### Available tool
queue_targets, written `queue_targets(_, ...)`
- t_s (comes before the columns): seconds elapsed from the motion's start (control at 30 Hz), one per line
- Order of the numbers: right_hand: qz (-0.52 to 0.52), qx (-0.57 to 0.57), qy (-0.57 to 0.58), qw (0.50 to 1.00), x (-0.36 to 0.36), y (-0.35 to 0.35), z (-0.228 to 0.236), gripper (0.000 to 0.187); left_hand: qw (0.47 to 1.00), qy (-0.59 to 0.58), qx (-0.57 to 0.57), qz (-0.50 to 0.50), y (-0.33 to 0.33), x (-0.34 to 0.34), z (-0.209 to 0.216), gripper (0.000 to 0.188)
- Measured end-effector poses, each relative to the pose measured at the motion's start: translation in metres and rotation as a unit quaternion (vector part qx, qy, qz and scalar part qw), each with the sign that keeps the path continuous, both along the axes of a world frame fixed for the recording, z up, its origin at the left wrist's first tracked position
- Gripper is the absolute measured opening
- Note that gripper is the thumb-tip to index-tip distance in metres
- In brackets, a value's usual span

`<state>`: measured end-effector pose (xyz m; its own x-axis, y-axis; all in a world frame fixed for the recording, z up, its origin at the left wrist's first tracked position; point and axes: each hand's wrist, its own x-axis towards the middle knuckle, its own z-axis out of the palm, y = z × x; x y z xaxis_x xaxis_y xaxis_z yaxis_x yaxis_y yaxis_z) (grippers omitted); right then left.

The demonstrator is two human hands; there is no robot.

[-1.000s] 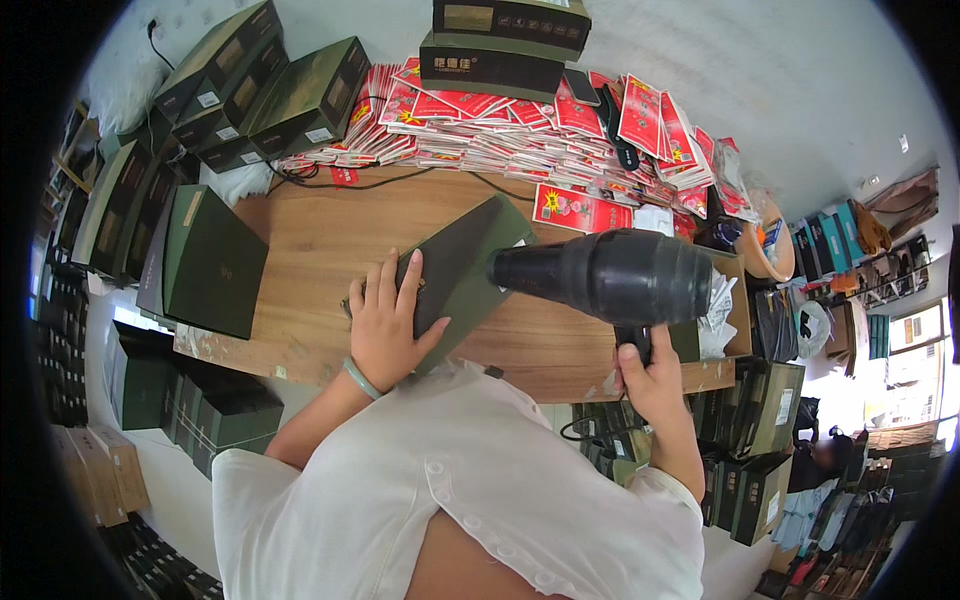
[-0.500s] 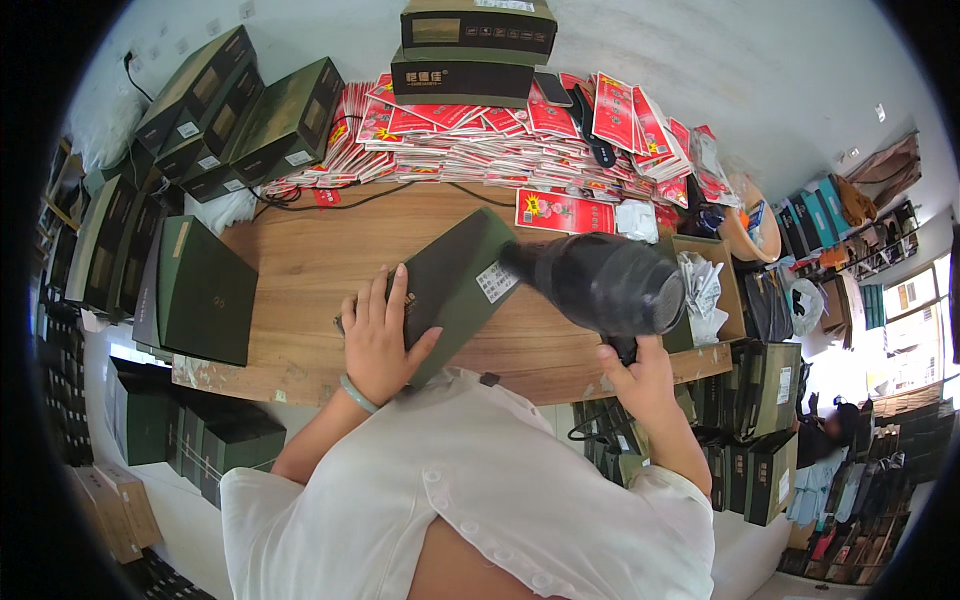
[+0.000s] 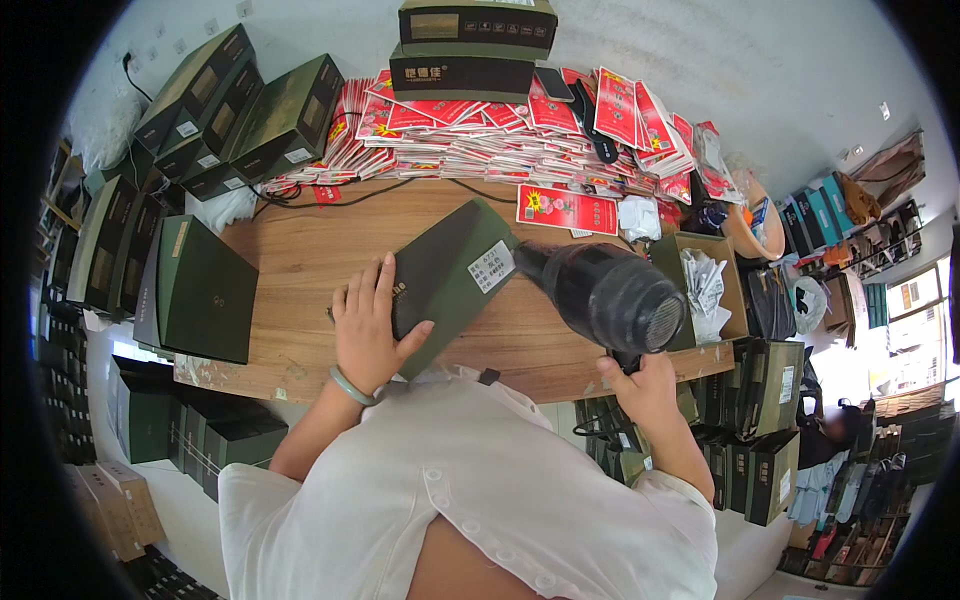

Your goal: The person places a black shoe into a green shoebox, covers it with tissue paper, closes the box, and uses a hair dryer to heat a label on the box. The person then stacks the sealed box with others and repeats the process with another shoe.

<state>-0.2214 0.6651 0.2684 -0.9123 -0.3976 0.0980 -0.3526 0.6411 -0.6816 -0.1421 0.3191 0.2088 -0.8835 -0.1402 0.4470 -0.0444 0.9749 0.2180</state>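
A dark green shoe box [image 3: 440,270] lies at a slant on the wooden table in front of me. My left hand [image 3: 368,325] holds its left side, with fingers stretched along the surface and thumb apart. A white label [image 3: 492,267] sits on the box's end towards the right. My right hand [image 3: 645,390] is wrapped round the handle of a black hair dryer [image 3: 605,295]. The dryer's nozzle points left at the labelled end, very close to it; whether they touch I cannot tell.
Red printed cards [image 3: 450,150] are heaped along the table's back, with two boxes [image 3: 462,75] on top. More green boxes [image 3: 205,290] stand at the left. An open carton [image 3: 735,290] holding white packets is at the right. A black cable [image 3: 340,202] runs across the back.
The box has shifted slightly left and turned so its label shows more fully. My left hand moved with it. The dryer's nozzle swung slightly, and its body dropped a little towards me.
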Motion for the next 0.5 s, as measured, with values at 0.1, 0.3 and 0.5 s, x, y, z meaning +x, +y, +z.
queue_targets(0.1,-0.03,-0.03,-0.108,0.993,0.005,0.001,0.0,0.05,1.0,-0.008,0.004,0.0,-0.003,0.0,0.001,0.092)
queue_targets(0.3,-0.01,-0.023,-0.046,0.999,0.008,0.003,-0.009,0.052,1.0,-0.003,0.006,-0.001,-0.007,-0.005,0.001,0.092)
queue_targets(0.5,-0.014,-0.005,-0.058,0.998,0.005,0.003,-0.011,0.053,1.0,0.005,0.009,0.003,-0.007,-0.005,0.0,0.091)
